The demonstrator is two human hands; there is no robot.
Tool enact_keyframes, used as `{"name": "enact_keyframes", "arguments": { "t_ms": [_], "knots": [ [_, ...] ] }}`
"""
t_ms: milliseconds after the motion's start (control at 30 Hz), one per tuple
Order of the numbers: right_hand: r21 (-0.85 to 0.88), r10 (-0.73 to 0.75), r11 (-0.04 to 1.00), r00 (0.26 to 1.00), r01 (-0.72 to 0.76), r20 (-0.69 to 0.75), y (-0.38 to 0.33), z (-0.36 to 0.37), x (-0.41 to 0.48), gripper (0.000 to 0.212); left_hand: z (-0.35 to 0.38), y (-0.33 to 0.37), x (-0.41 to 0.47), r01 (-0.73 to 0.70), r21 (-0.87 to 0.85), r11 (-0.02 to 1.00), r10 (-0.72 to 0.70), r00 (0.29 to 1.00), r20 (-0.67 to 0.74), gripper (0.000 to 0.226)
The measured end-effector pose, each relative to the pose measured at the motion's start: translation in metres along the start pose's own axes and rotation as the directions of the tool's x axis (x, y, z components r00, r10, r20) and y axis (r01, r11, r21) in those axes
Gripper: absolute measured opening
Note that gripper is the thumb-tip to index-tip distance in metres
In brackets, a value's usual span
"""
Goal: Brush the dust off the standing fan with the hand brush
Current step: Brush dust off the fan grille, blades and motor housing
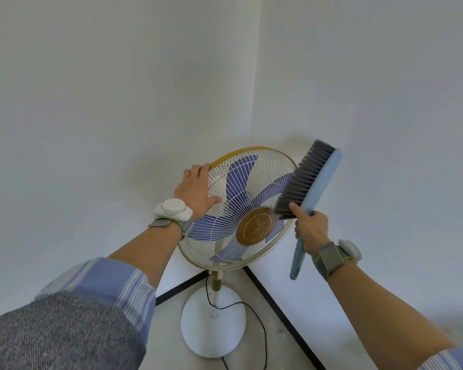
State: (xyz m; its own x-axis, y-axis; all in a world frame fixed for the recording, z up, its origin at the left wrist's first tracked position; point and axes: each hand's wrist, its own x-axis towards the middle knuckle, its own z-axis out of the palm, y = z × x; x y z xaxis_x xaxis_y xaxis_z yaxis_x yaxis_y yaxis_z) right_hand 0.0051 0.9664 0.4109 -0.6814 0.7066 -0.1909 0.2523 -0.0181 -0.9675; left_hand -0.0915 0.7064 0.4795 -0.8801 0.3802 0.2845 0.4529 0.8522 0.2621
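Head view looks down into a white-walled corner where the standing fan with a white wire grille, yellow rim and blue-violet blades (238, 209) rises from its round white base (213, 321). The left hand (195, 192) lies open and flat against the grille's upper-left edge, fingers over the rim, steadying it. The right hand (312, 228) is closed around the handle of the long pale-blue hand brush with grey bristles (309, 190), whose bristles meet the grille's right side near the brown hub. A hard stroke could probably tilt the head or rock the stand; the black cord (241, 305) trailing across the base could snag a foot.
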Motion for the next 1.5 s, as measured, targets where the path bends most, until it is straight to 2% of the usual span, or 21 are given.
{"name": "enact_keyframes", "arguments": {
  "t_ms": [67,167,300,433,467,567,633,733,867,1033,1133,1200,1500],
  "knots": [
    [0.102,-0.015,0.995,0.999,0.011,0.035,-0.005,0.008,-0.006,0.045,-0.004,0.001,-0.005,0.014,-0.014,1.000,-0.014,1.000,-0.003,0.086],
    [0.204,-0.038,0.978,0.999,0.036,0.005,-0.018,0.023,-0.017,0.056,-0.006,0.006,-0.017,0.088,-0.083,0.993,-0.085,0.996,0.030,0.077],
    [0.196,-0.058,0.979,0.998,0.058,-0.008,-0.033,0.027,-0.027,0.084,-0.009,0.016,-0.035,0.186,-0.214,0.959,-0.192,0.981,-0.004,0.050],
    [0.238,-0.067,0.970,0.993,0.043,0.093,-0.032,0.022,-0.036,0.070,-0.018,0.033,-0.058,0.224,-0.318,0.921,-0.252,0.967,-0.048,0.038],
    [0.252,-0.050,0.968,0.991,0.017,0.123,-0.030,0.021,-0.037,0.073,-0.018,0.038,-0.065,0.233,-0.318,0.919,-0.261,0.964,-0.049,0.038],
    [0.272,-0.026,0.962,0.975,-0.037,0.223,-0.020,0.014,-0.042,0.101,-0.016,0.058,-0.091,0.265,-0.296,0.918,-0.298,0.952,-0.072,0.037],
    [0.277,-0.062,0.961,0.963,-0.014,0.262,-0.012,0.007,-0.039,0.117,-0.018,0.072,-0.107,0.284,-0.286,0.915,-0.322,0.942,-0.095,0.036],
    [0.228,-0.082,0.973,0.956,0.017,0.280,0.006,-0.001,-0.020,0.129,-0.019,0.093,-0.130,0.304,-0.289,0.908,-0.350,0.929,-0.122,0.036],
    [0.187,-0.093,0.982,0.944,0.034,0.316,0.007,-0.031,-0.024,0.123,-0.016,0.129,-0.159,0.324,-0.293,0.900,-0.381,0.911,-0.162,0.035],
    [0.202,-0.122,0.978,0.939,0.058,0.323,0.007,-0.072,-0.028,0.103,-0.011,0.179,-0.177,0.346,-0.333,0.877,-0.407,0.904,-0.133,0.030],
    [0.233,-0.129,0.971,0.934,0.051,0.332,-0.003,-0.097,-0.039,0.064,-0.007,0.211,-0.182,0.368,-0.373,0.852,-0.428,0.899,-0.091,0.026],
    [0.208,-0.123,0.977,0.928,0.051,0.351,-0.005,-0.108,-0.031,0.048,0.000,0.232,-0.182,0.381,-0.401,0.833,-0.439,0.897,-0.058,0.022],
    [0.140,-0.147,0.986,0.872,0.092,0.467,-0.025,-0.130,-0.001,0.041,0.027,0.294,-0.168,0.421,-0.529,0.737,-0.460,0.885,0.064,0.020]
  ]
}}
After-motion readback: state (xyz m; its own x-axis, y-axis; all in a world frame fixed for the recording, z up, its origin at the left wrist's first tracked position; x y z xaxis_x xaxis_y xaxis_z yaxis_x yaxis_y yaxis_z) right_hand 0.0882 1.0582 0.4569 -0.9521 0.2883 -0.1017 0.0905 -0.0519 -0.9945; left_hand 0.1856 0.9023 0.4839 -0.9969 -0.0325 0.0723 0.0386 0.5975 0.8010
